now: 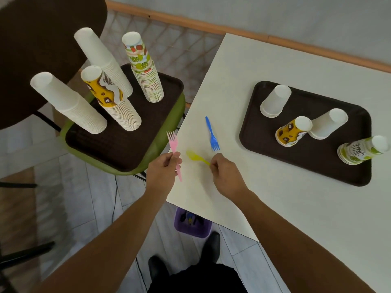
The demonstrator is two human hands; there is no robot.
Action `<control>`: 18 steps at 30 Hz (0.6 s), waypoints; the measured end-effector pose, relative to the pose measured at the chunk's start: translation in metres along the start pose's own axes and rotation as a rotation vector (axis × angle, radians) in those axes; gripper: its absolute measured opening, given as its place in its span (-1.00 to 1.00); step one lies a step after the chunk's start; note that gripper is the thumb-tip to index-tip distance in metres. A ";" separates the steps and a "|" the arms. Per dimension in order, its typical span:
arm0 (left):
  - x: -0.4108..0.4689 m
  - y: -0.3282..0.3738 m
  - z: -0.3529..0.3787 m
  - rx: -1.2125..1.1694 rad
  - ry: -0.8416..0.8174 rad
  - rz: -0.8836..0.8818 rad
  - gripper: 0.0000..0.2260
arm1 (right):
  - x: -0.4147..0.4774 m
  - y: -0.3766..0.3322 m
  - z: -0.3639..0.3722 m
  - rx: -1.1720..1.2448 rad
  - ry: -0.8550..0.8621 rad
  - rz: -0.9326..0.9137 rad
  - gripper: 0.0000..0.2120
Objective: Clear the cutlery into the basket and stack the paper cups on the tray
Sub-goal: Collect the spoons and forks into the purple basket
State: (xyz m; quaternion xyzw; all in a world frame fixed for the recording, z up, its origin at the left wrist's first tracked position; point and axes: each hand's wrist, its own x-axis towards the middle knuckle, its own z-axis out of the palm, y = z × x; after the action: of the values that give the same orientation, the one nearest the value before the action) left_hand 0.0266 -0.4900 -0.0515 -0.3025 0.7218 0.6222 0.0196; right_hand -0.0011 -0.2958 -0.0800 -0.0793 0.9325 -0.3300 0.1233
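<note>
The left hand (164, 166) grips a pink fork (174, 154) upright past the table's (275, 208) left edge; the right hand (225, 169) pinches a yellow spoon's (195, 156) handle near that edge.

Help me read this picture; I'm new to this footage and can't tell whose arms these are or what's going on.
It is one view from a camera worn on a person's head, looking down at their bare arms. The left hand holds a pink plastic fork. The right hand pinches the handle of a yellow plastic spoon lying on the white table. A blue plastic fork lies nearby. A dark brown tray on the table carries upside-down paper cups. A purple basket sits on the floor below.
</note>
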 end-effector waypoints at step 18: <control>-0.009 0.023 0.035 -0.225 -0.016 -0.162 -0.91 | -0.009 -0.067 -0.002 0.692 0.381 0.321 -0.80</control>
State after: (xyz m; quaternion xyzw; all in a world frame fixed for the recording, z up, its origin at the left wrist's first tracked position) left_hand 0.0111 -0.4532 -0.0357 -0.3550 0.6206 0.6979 0.0414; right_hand 0.0117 -0.3440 -0.0345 0.1753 0.7733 -0.6090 0.0182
